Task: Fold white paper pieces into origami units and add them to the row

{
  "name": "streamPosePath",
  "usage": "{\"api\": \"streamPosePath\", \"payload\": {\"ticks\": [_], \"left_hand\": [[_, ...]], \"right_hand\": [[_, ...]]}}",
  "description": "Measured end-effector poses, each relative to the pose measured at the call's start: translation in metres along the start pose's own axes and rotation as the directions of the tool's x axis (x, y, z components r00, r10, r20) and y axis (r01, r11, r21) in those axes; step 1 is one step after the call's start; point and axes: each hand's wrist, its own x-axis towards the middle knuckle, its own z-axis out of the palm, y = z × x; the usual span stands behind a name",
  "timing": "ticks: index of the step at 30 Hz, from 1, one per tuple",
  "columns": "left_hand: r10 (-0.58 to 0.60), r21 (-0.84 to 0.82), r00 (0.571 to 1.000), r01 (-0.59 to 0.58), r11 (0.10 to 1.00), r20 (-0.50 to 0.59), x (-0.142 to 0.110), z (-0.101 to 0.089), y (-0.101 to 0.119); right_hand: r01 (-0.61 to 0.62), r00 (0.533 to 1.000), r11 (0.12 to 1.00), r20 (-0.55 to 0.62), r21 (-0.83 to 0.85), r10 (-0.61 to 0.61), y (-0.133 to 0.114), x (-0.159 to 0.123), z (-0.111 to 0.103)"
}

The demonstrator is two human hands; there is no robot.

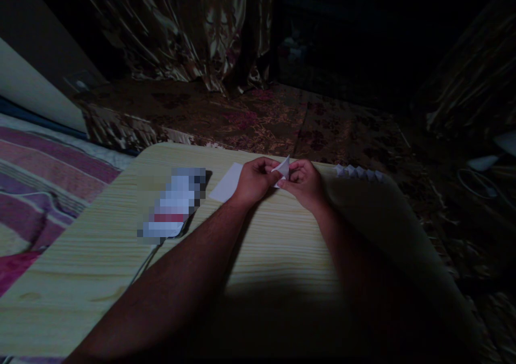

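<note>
The left hand and right hand pinch a small, pointed piece of folded white paper between thumbs and fingers. It should handle as light, thin and easily creased — best held by its folded edges, though the dim light hides the exact creases. Just left of the grip lies a flat white paper sheet; farther right, a row of small, angular white pieces — all on a pale wood-grain tabletop.
</note>
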Motion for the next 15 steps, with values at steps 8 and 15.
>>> {"api": "streamPosePath", "payload": {"ticks": [8, 15], "left_hand": [[0.014, 0.016, 0.999, -0.014, 1.000, -0.041, 0.0020, -0.0001, -0.0033], [0.034, 0.051, 0.999, -0.034, 0.998, -0.002, 0.0011, -0.0009, -0.0014]], "right_hand": [[-0.010, 0.997, 0.995, -0.071, 0.099, 0.018, 0.0087, 0.0047, -0.0003], [-0.117, 0.993, 0.990, 0.041, 0.083, 0.114, 0.0009, 0.0043, -0.0064]]}}
